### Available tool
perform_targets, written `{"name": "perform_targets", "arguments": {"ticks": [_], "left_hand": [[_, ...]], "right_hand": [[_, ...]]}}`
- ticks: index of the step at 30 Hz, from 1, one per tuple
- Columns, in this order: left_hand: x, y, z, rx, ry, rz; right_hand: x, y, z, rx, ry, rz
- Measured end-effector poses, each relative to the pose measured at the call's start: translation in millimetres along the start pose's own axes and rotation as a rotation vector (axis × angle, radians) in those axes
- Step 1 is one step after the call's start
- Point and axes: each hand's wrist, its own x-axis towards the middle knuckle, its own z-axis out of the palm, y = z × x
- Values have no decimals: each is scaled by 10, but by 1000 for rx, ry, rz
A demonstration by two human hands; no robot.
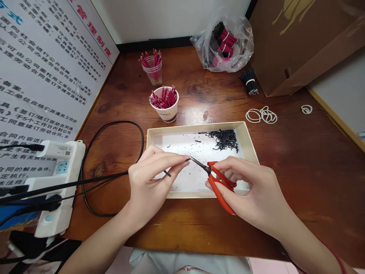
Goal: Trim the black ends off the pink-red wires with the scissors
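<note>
My left hand (151, 179) pinches a thin black wire (167, 173) between thumb and fingers, above a shallow cream box lid lined with white paper (194, 129). My right hand (242, 186) grips small red-handled scissors (219, 182), their dark blades reaching to my left fingertips. A heap of black wire clippings (224, 139) lies at the lid's far end, with tiny black bits scattered over the paper. Both hands are over the lid's near half.
On the wooden table (302, 182) stand a clear cup (152, 74) and a paper cup (164, 110) of red-and-black wires. Farther back are a plastic bag of wire bundles (225, 43), a banded black bundle (249, 82), rubber bands (261, 115), a power strip (59, 182) and a brown paper bag (296, 45).
</note>
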Motion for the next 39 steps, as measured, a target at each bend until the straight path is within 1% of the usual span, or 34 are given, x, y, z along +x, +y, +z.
{"name": "perform_targets", "arguments": {"ticks": [8, 17, 23, 30, 39], "left_hand": [[4, -7, -2, -25, 4, 23], [2, -5, 3, -19, 1, 1], [2, -8, 3, -21, -3, -9], [-9, -12, 2, -10, -11, -13], [-3, -17, 7, 0, 3, 0]], "right_hand": [[-8, 12, -23, -15, -17, -24], [-30, 39, -43, -38, -8, -61], [-38, 56, -38, -28, -18, -44], [-27, 45, 2, -53, 33, -42], [-34, 28, 2, -47, 38, -67]]}}
